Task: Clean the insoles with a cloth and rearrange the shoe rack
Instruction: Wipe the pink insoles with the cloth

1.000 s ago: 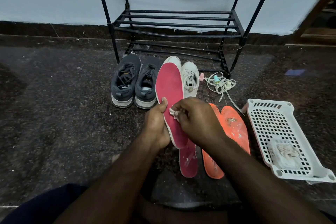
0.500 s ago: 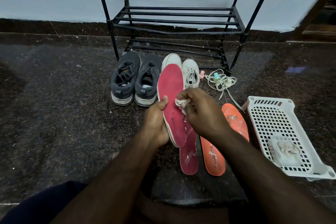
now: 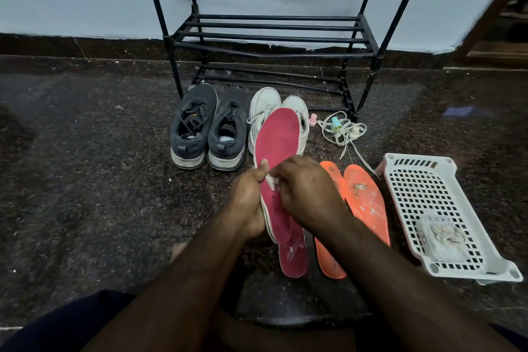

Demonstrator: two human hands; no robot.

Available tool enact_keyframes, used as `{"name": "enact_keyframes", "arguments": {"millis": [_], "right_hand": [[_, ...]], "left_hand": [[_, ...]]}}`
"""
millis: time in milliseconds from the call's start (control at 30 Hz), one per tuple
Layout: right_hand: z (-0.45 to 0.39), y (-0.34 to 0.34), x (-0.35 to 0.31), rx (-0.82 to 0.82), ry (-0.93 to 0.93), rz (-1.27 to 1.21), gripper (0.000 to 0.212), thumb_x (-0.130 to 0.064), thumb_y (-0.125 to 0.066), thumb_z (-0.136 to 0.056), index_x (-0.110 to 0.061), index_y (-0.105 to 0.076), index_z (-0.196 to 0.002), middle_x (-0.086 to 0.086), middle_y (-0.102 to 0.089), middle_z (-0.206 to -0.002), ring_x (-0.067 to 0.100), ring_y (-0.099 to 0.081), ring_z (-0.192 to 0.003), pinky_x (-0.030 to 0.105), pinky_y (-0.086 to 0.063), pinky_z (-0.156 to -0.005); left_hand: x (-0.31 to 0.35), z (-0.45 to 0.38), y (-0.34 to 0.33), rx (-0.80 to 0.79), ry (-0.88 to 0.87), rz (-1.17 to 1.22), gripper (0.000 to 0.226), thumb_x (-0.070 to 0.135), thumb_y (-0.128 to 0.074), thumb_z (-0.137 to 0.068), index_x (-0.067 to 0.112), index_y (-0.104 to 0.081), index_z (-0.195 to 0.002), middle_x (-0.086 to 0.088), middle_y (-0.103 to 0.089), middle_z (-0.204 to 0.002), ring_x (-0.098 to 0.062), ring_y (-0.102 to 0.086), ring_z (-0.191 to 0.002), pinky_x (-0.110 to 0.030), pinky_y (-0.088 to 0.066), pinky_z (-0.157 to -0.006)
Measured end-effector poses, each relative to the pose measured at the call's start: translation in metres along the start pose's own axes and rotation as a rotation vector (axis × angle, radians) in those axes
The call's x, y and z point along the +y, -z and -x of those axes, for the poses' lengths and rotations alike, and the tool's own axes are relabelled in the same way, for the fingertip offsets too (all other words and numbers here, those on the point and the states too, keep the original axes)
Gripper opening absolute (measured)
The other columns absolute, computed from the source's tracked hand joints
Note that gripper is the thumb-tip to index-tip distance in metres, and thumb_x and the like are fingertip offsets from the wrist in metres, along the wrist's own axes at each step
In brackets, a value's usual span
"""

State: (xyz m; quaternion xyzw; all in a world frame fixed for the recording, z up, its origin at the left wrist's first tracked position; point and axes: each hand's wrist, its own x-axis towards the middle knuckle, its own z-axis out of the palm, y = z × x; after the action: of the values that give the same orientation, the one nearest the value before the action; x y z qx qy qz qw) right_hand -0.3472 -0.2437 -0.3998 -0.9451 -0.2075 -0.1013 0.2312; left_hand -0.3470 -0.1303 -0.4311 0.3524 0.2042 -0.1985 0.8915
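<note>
Your left hand (image 3: 248, 203) grips the raised pink insole (image 3: 278, 151) from behind its left edge, thumb pressed on the front face, toe end tilted up toward the shoe rack (image 3: 274, 34). Your right hand (image 3: 307, 194) has its fingers curled, pinching a small white cloth (image 3: 271, 181) against the insole's mid-section. A second pink insole (image 3: 293, 254) lies on the floor directly beneath, with two orange insoles (image 3: 363, 203) just beside it on the right. Dark sneakers (image 3: 208, 128) and white sneakers (image 3: 268, 107) stand in front of the rack. A white basket (image 3: 423, 180) sits at the far right.
</note>
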Motion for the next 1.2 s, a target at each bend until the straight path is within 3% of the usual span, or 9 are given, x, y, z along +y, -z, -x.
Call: {"name": "enact_keyframes", "arguments": {"millis": [200,300,433,567,667,867,967,1133,1200], "right_hand": [[-0.003,0.003,0.014,0.102,-0.055,-0.018,0.022,-0.002,-0.060,-0.078,-0.011,-0.071,-0.095,0.008,-0.064,-0.090,0.031,-0.060,-0.086,0.042,-0.051,-0.078],[-0.004,0.005,0.015,0.122,-0.054,-0.029,0.029,0.000,-0.060,-0.080,-0.011,-0.071,-0.104,0.007,-0.066,-0.095,0.029,-0.061,-0.092,0.040,-0.051,-0.083],[-0.005,0.005,0.014,0.139,-0.012,-0.056,0.024,-0.002,-0.060,-0.079,-0.012,-0.074,-0.095,0.005,-0.065,-0.094,0.028,-0.060,-0.092,0.040,-0.050,-0.081],[-0.004,-0.001,0.017,0.136,-0.038,-0.059,0.018,-0.006,-0.065,-0.081,-0.012,-0.074,-0.095,0.008,-0.060,-0.098,0.029,-0.058,-0.094,0.040,-0.051,-0.081],[-0.002,-0.008,0.011,0.099,-0.016,-0.012,0.013,-0.014,-0.068,-0.082,-0.013,-0.074,-0.093,0.007,-0.061,-0.098,0.030,-0.057,-0.092,0.038,-0.048,-0.084],[-0.001,-0.001,0.013,0.092,0.027,0.040,0.019,-0.010,-0.056,-0.076,-0.012,-0.072,-0.086,0.003,-0.066,-0.085,0.029,-0.057,-0.082,0.036,-0.048,-0.075],[-0.004,0.008,0.022,0.160,-0.071,-0.002,0.024,-0.002,-0.060,-0.073,-0.014,-0.071,-0.091,0.003,-0.067,-0.085,0.029,-0.057,-0.084,0.038,-0.049,-0.076],[0.003,-0.002,0.003,0.085,0.047,-0.040,0.025,-0.016,-0.047,-0.079,-0.011,-0.070,-0.086,0.004,-0.068,-0.079,0.028,-0.058,-0.079,0.039,-0.047,-0.076],[-0.002,-0.002,0.011,0.091,0.030,-0.018,0.020,-0.011,-0.053,-0.076,-0.013,-0.071,-0.086,0.003,-0.067,-0.080,0.028,-0.058,-0.080,0.039,-0.048,-0.076]], "left_hand": [[0.002,0.000,-0.001,-0.033,-0.007,0.014,0.045,0.033,-0.040,-0.105,0.001,-0.060,-0.129,-0.025,-0.064,-0.126,-0.038,-0.062,-0.110,-0.052,-0.045,-0.101],[0.003,-0.001,-0.002,-0.028,0.017,0.013,0.047,0.034,-0.040,-0.104,0.004,-0.057,-0.135,-0.022,-0.066,-0.119,-0.035,-0.064,-0.100,-0.049,-0.048,-0.093],[0.004,0.001,-0.002,-0.069,0.029,0.042,0.045,0.032,-0.038,-0.104,0.003,-0.057,-0.133,-0.018,-0.069,-0.109,-0.032,-0.065,-0.094,-0.044,-0.049,-0.090],[0.003,-0.002,0.000,-0.098,0.027,0.073,0.046,0.033,-0.041,-0.102,0.003,-0.058,-0.133,-0.017,-0.069,-0.109,-0.030,-0.065,-0.096,-0.044,-0.049,-0.094],[0.002,-0.006,0.002,-0.090,0.017,0.098,0.050,0.044,-0.042,-0.103,0.002,-0.062,-0.120,-0.015,-0.069,-0.093,-0.024,-0.065,-0.088,-0.038,-0.046,-0.099],[-0.006,-0.010,0.004,-0.078,-0.043,0.026,0.061,0.045,-0.042,-0.100,-0.001,-0.050,-0.139,-0.027,-0.057,-0.136,-0.041,-0.054,-0.128,-0.055,-0.038,-0.113],[-0.007,-0.010,0.002,-0.059,-0.052,-0.021,0.057,0.046,-0.042,-0.102,0.004,-0.053,-0.138,-0.026,-0.062,-0.129,-0.041,-0.062,-0.113,-0.056,-0.048,-0.100],[-0.008,-0.012,0.006,-0.079,-0.014,0.008,0.048,0.045,-0.038,-0.104,0.004,-0.061,-0.114,-0.021,-0.068,-0.107,-0.034,-0.062,-0.111,-0.050,-0.042,-0.109],[-0.007,-0.011,0.007,-0.109,-0.006,0.028,0.051,0.045,-0.038,-0.104,0.002,-0.058,-0.123,-0.026,-0.064,-0.120,-0.038,-0.056,-0.120,-0.054,-0.037,-0.113]]}}
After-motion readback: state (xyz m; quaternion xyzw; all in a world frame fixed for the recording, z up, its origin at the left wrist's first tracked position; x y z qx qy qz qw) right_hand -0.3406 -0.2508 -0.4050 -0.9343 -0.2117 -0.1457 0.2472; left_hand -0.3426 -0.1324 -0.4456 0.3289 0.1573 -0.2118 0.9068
